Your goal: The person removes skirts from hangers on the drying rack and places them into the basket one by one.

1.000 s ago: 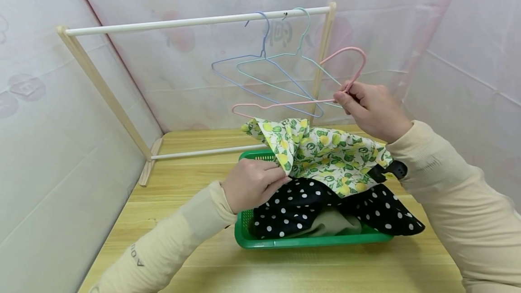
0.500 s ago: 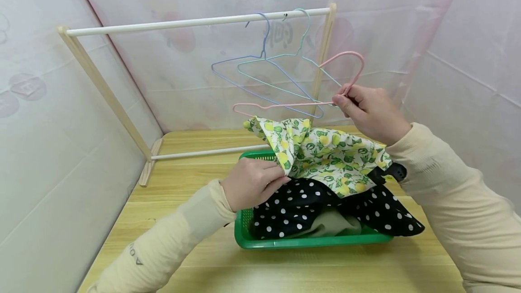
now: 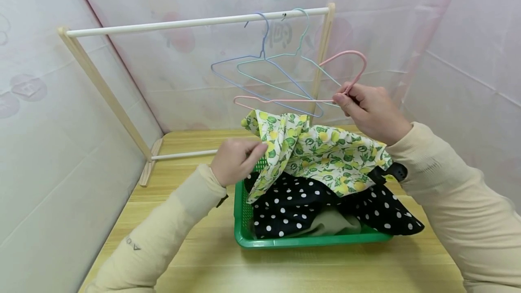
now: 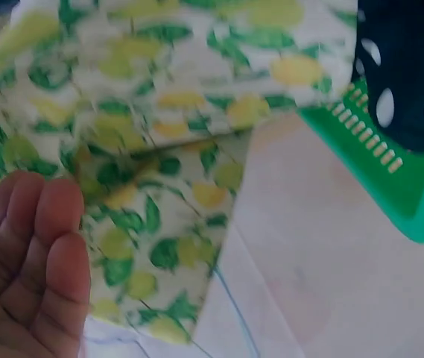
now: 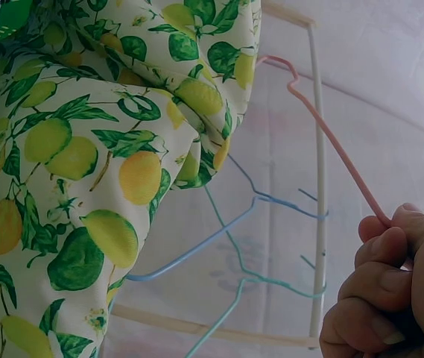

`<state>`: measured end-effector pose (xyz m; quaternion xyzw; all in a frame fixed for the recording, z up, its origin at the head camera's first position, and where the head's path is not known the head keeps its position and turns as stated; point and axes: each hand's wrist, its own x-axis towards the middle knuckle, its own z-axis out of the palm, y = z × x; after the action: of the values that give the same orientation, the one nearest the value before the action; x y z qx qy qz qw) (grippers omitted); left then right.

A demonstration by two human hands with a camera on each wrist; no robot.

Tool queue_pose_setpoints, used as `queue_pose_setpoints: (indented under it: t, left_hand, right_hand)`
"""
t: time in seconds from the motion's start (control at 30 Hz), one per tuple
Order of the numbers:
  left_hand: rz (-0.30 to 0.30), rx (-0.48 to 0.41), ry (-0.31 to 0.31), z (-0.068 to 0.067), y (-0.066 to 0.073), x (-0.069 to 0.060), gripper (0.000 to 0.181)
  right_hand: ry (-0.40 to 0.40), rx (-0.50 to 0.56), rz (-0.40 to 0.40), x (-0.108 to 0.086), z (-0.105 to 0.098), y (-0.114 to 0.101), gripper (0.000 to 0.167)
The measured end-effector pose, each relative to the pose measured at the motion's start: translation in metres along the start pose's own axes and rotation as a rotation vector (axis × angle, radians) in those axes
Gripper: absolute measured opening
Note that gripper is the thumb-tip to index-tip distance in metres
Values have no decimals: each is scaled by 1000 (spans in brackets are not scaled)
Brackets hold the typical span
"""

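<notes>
My right hand (image 3: 372,112) grips a pink hanger (image 3: 351,52) just below its hook, holding it above the basket. A white cloth with a lemon print (image 3: 333,153) is draped over the hanger's far end and spreads beneath it; in the right wrist view the lemon cloth (image 5: 48,186) covers much of the pink wire (image 5: 338,153). Beside the cloth's left edge is my left hand (image 3: 234,162). Its loosely bent fingers (image 4: 59,209) show nothing between them in the left wrist view; whether they touch the cloth I cannot tell.
A green basket (image 3: 281,243) on the wooden table (image 3: 195,248) holds a black polka-dot cloth (image 3: 285,202) and an olive cloth (image 3: 331,223). Behind stands a rack with a white rail (image 3: 163,25), carrying a blue hanger (image 3: 264,49) and a mint-green hanger (image 3: 302,40).
My left hand has let go of the lemon cloth's corner and moved up and left. That corner now hangs down over the basket's left side. The right hand has barely moved.
</notes>
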<state>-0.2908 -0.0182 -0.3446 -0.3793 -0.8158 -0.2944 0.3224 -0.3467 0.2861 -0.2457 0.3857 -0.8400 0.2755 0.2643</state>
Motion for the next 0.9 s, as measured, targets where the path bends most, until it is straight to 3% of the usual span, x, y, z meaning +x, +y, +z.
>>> queue_pose_setpoints:
  t: [0.17,0.27,0.47,0.63,0.9]
  left_hand:
    - [-193,-71,41,-7,-13,9,52]
    - [-299,-114,28,-9,-16,15,52]
    - [-407,-135,-17,-8,-18,24,52]
    - [-397,-171,-1,-7,-15,25,46]
    - [-169,-130,26,-1,6,24,41]
  right_hand:
    - [-4,-7,-2,-1,0,-2,15]
    - [-2,1,-8,-2,0,-3,15]
    - [0,7,-20,-4,1,-4,15]
    - [9,6,-34,-5,3,-4,12]
    - [20,8,-54,-5,4,-4,10]
